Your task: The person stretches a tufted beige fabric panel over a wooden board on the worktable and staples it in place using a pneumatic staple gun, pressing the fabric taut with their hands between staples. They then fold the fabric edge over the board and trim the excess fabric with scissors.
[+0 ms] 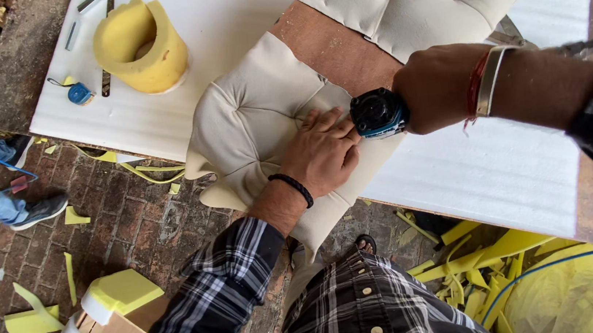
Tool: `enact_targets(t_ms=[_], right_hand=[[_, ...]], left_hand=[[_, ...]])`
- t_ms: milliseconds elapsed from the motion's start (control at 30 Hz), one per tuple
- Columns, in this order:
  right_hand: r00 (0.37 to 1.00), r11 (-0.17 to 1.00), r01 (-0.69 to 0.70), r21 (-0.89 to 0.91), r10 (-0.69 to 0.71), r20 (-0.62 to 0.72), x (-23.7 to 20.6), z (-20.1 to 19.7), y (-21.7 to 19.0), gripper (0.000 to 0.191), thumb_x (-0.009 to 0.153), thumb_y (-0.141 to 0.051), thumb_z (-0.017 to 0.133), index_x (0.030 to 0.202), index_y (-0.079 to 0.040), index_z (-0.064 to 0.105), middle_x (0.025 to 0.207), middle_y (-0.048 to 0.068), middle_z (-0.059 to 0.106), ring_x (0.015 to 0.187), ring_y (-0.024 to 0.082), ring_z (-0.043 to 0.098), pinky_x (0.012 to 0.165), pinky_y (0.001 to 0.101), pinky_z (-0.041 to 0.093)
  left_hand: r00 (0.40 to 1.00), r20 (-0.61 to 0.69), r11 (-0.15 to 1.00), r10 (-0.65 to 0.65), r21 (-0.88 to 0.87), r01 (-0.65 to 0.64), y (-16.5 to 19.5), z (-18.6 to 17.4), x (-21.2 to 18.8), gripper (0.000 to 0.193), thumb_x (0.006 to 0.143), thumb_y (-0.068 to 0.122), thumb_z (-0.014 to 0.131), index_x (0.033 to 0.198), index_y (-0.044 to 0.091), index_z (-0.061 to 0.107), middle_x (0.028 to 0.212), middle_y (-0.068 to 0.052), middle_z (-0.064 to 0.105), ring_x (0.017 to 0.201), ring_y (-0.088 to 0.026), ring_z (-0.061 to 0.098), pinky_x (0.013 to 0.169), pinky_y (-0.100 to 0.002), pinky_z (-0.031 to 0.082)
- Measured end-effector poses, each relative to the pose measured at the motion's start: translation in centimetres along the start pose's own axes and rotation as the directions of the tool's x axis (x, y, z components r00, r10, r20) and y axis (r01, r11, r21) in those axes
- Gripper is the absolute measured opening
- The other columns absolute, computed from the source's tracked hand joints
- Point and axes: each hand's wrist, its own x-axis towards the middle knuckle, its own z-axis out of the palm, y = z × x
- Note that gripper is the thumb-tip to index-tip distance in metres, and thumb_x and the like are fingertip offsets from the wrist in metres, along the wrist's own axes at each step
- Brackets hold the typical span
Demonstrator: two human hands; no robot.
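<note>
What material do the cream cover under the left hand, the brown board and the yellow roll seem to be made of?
The cream cover under the left hand looks like matte, tufted fabric or faux leather: soft folds and dimples. The brown board seems bare plywood or hardboard: flat, dull, unfinished. The yellow roll looks like foam: thick, porous, curled.

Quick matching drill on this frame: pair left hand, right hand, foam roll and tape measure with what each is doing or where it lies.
1 left hand
2 right hand
3 yellow foam roll
4 blue tape measure

a grips the blue-black power tool
b pressed flat on the cream tufted cushion
c stands on the white sheet
d lies left of the roll

1-b, 2-a, 3-c, 4-d
</note>
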Motion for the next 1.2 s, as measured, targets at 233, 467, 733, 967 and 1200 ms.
enact_targets(t_ms=[233, 467, 733, 967, 1200], right_hand=[[1.0, 0.997, 0.017, -0.082, -0.018, -0.014, 1.1, -2.4, -0.9, 0.036, 0.089, -0.043, 0.068, 0.079, -0.01, 0.077, 0.068, 0.011, 0.076, 0.067, 0.024, 0.078, 0.073, 0.0375, 0.063], [0.996, 0.986, 0.049, -0.16, -0.06, -0.067, 2.9, -3.6, -1.1, 0.033, 0.086, -0.036, 0.069, 0.069, -0.009, 0.078, 0.067, 0.014, 0.073, 0.069, 0.029, 0.074, 0.072, 0.0418, 0.06], [0.999, 0.981, 0.034, -0.193, -0.036, -0.008, 3.3, -4.2, -1.3, 0.033, 0.087, -0.036, 0.067, 0.068, -0.01, 0.076, 0.063, 0.011, 0.072, 0.065, 0.025, 0.072, 0.07, 0.0395, 0.06], [0.999, 0.995, 0.004, -0.104, -0.008, -0.041, 4.7, -6.1, -1.4, 0.031, 0.085, -0.035, 0.069, 0.068, -0.01, 0.076, 0.061, 0.011, 0.072, 0.063, 0.025, 0.075, 0.069, 0.0391, 0.061], [0.997, 0.98, 0.064, -0.191, -0.07, -0.024, 5.5, -7.2, -2.5, 0.024, 0.084, -0.031, 0.066, 0.071, -0.014, 0.077, 0.066, 0.011, 0.072, 0.068, 0.028, 0.074, 0.07, 0.0407, 0.06]], left_hand=[[0.972, -0.232, 0.998, 0.041, -0.043, -0.052, 0.1, 0.2, 0.3, 0.029, 0.095, 0.026, 0.057, 0.111, 0.009, 0.074, 0.113, -0.006, 0.074, 0.125, -0.027, 0.058, 0.116, -0.053, 0.036], [0.958, -0.287, 0.998, 0.022, -0.053, -0.038, 0.9, 0.1, 0.7, 0.024, 0.094, 0.025, 0.058, 0.105, 0.01, 0.073, 0.108, -0.006, 0.076, 0.111, -0.027, 0.062, 0.114, -0.053, 0.039], [0.922, -0.385, 0.996, -0.045, -0.086, 0.012, 0.1, -0.3, -0.9, 0.046, 0.093, 0.03, 0.055, 0.122, -0.004, 0.065, 0.131, -0.022, 0.065, 0.132, -0.036, 0.052, 0.114, -0.049, 0.036], [0.954, -0.272, 0.984, -0.129, -0.152, 0.089, 0.8, -0.6, 0.5, 0.037, 0.094, 0.024, 0.054, 0.116, -0.003, 0.067, 0.125, -0.017, 0.067, 0.13, -0.034, 0.054, 0.115, -0.051, 0.037], [0.947, -0.3, 0.979, -0.119, -0.197, 0.061, 0.5, -0.1, 0.4, 0.028, 0.092, 0.021, 0.057, 0.106, 0.0, 0.069, 0.113, -0.014, 0.069, 0.118, -0.031, 0.06, 0.111, -0.049, 0.042]])
